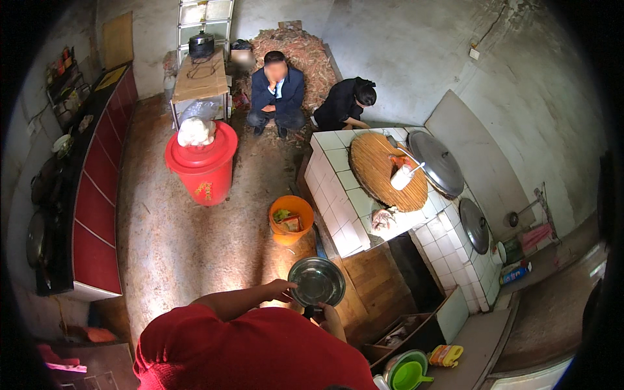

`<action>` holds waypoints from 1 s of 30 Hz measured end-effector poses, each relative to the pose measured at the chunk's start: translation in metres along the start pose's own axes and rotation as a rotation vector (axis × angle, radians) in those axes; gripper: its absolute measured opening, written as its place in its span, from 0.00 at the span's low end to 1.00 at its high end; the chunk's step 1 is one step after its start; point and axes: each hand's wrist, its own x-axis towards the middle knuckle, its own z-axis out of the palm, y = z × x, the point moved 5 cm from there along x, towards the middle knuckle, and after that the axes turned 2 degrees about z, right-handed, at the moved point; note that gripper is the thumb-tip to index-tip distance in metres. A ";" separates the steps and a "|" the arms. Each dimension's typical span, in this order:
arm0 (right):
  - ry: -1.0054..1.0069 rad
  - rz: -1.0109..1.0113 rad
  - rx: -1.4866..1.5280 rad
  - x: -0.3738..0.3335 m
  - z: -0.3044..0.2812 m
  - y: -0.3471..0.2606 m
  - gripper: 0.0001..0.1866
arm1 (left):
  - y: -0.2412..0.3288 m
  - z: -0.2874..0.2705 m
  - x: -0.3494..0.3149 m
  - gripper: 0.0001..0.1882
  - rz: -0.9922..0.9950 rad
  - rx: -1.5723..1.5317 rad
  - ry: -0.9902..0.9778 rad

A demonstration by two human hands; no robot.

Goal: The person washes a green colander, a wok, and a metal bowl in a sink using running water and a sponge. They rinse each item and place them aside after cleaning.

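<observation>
A round stainless-steel basin [316, 281] is held in front of my red-clothed body, its shiny inside facing up. My left hand [281, 290] is closed on its left rim. At the near right edge, my right hand [329, 317] grips the rim, its fingers partly hidden. Beside that hand shows a small dark object [309, 312], too small to name. Just beyond the basin, an orange bucket [292, 221] stands on the floor with green scraps and a reddish packet inside.
A white-tiled stove [344, 195] at right bears a round wooden board [380, 172] and metal lids [435, 162]. A lidded red barrel [201, 169] stands ahead left. Two people [278, 94] crouch at the back. Bowls and a green dipper [409, 376] sit near right.
</observation>
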 end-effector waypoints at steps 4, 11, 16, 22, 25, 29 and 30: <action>0.019 0.029 -0.015 -0.004 0.011 0.001 0.10 | 0.001 -0.009 0.002 0.22 0.019 0.031 -0.039; 0.010 0.012 -0.011 0.004 0.011 0.015 0.10 | -0.007 -0.017 0.000 0.22 0.020 0.032 -0.045; 0.023 -0.008 0.030 -0.014 0.027 0.013 0.11 | -0.004 -0.021 -0.008 0.22 0.008 0.054 -0.046; 0.024 -0.021 0.084 0.016 0.016 0.029 0.11 | -0.007 -0.027 -0.007 0.23 0.011 0.035 -0.050; 0.031 -0.004 0.102 0.024 0.013 0.036 0.11 | -0.006 -0.027 -0.013 0.23 -0.007 0.034 -0.041; 0.085 -0.006 0.038 0.003 0.027 0.029 0.12 | -0.004 -0.030 -0.016 0.23 0.010 0.045 -0.052; 0.086 0.003 0.030 0.002 0.027 0.029 0.12 | -0.006 -0.031 -0.013 0.23 0.005 0.053 -0.052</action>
